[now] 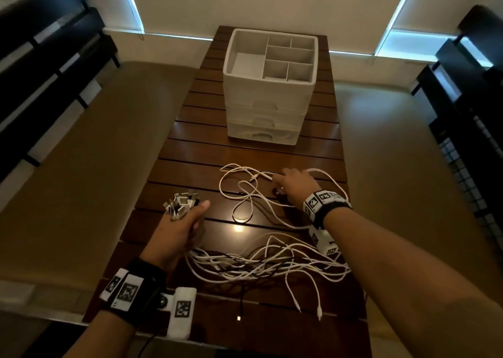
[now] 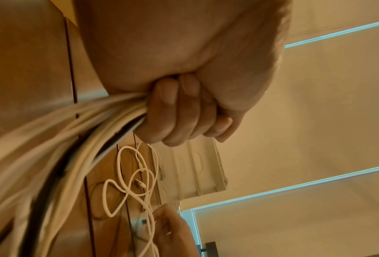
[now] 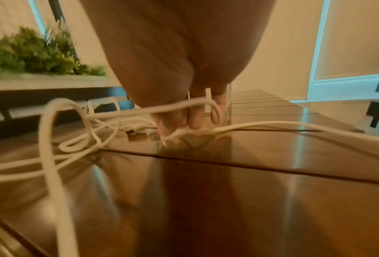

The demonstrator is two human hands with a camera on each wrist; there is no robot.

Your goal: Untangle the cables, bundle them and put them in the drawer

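Several white and black charging cables (image 1: 261,262) lie across the near end of the slatted dark wooden bench (image 1: 190,145), their plug ends gathered upright in the left hand (image 1: 179,229), whose fingers (image 2: 173,111) are curled tight round the bunch — likely so the ends stay aligned while the loose lengths are sorted. One looped white cable (image 1: 245,191) lies apart toward the middle of the bench, and the right hand (image 1: 295,185) reaches down onto it, fingertips (image 3: 195,120) closing on a strand near its plug; I judge this the next end to join the bunch. At the far end stands the white plastic drawer unit (image 1: 269,85) — drawers closed, well apart from both hands.
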